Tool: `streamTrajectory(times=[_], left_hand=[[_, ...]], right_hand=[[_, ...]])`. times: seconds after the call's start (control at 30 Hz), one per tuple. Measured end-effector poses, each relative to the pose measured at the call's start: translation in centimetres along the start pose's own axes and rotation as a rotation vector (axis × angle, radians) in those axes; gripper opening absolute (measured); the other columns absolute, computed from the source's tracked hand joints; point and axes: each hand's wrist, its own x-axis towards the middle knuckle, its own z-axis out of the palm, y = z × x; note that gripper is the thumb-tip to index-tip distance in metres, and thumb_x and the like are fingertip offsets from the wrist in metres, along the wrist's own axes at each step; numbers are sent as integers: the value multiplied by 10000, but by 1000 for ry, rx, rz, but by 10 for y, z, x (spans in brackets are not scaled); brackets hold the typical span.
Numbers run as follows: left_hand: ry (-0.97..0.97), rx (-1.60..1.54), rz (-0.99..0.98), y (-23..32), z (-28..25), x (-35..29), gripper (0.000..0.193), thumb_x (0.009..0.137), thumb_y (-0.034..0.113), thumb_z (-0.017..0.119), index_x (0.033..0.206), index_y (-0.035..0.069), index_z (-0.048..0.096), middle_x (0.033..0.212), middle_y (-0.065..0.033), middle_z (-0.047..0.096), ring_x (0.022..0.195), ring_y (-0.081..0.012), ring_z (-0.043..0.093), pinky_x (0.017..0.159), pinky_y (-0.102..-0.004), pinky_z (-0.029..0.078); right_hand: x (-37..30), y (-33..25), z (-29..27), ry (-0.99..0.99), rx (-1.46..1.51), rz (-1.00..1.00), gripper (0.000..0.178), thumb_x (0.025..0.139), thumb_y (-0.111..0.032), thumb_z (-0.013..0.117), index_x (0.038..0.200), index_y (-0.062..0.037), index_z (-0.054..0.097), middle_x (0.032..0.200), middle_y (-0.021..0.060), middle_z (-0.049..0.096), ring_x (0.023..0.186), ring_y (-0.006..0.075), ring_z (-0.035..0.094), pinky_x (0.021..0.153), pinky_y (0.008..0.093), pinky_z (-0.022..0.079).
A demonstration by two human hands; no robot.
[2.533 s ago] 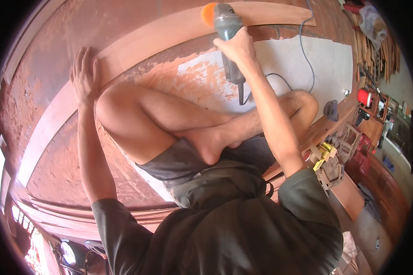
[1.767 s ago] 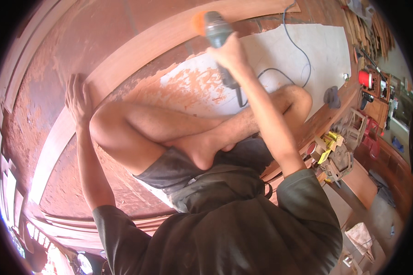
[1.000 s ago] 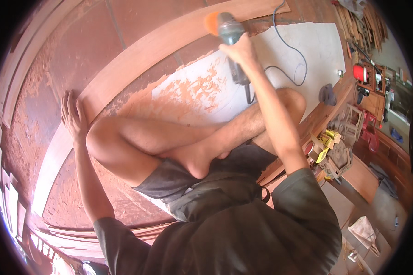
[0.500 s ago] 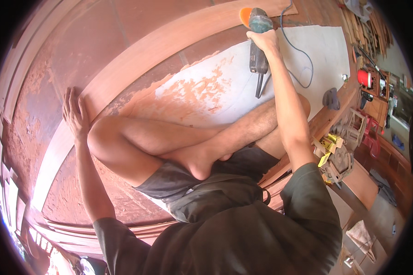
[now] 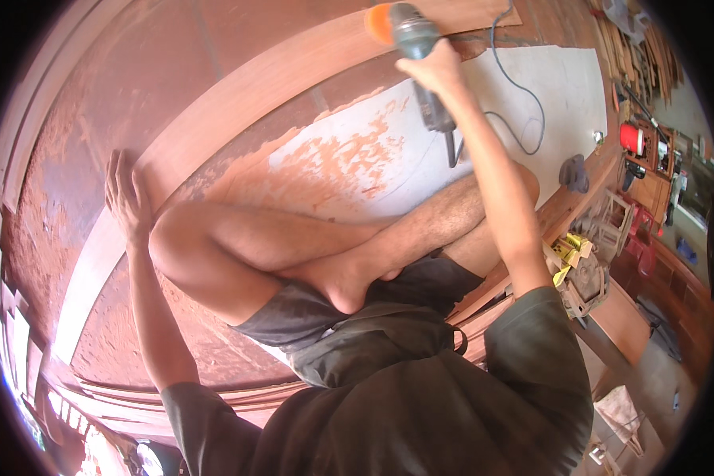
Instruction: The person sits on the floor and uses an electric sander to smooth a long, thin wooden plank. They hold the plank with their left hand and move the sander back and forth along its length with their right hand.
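Observation:
My right hand is wrapped round the body of an angle grinder, dark green and black. Its orange disc rests on or just over the far part of a long wooden board; I cannot tell whether it touches. My left hand lies flat with fingers stretched out on the same board, beside my knee. The grinder's cord loops over a white sheet.
Reddish sawdust covers part of the sheet. To the right stand a yellow-and-grey power tool, a grey bundle and a red container. More wooden strips lie at the far left. My crossed legs sit between my arms.
My right hand has moved left along the board with the angle grinder, which is now more tilted and a little blurred. The left hand stays almost in place.

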Motion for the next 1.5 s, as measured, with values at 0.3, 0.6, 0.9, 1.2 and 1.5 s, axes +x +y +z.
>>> streamTrajectory(times=[0.3, 0.6, 0.9, 1.2, 1.5], left_hand=[[18, 2, -14, 5, -1, 3, 474, 1067, 366, 469, 1462, 109, 521, 1537, -131, 478, 1441, -341, 415, 1181, -475, 320], [40, -41, -9, 0, 0, -2, 476, 1074, 376, 452, 1456, 104, 528, 1528, -123, 493, 1438, -333, 422, 1182, -465, 325], [31, 1, -9, 0, 7, 5, 485, 1079, 391, 444, 1477, 123, 514, 1542, -117, 478, 1454, -314, 404, 1193, -458, 308], [41, -32, -13, 3, 5, 1, 476, 1078, 392, 443, 1477, 142, 513, 1543, -110, 476, 1453, -310, 405, 1189, -460, 313], [48, -19, -5, 2, 7, 3, 471, 1080, 377, 443, 1478, 134, 512, 1545, -114, 474, 1452, -308, 408, 1189, -460, 313]], right_hand=[[11, -27, 16, 45, 31, 2, 489, 622, -353, 839, 934, 6, 726, 962, 245, 745, 915, 325, 753, 842, 417, 593], [-52, -60, 32, -128, 10, -66, 711, 675, -311, 853, 1211, 52, 560, 990, 236, 731, 909, 323, 748, 830, 385, 609], [38, 6, -2, 118, -69, 123, 616, 609, -416, 837, 1033, 22, 746, 1076, 257, 733, 1032, 327, 723, 919, 401, 559], [-81, -80, 46, -95, -38, -2, 780, 683, -311, 812, 1281, 93, 515, 1144, 287, 692, 1042, 364, 715, 929, 412, 570], [41, 54, -16, 101, 8, 239, 598, 617, -336, 847, 1082, 25, 740, 1055, 243, 742, 986, 320, 737, 900, 386, 573]])
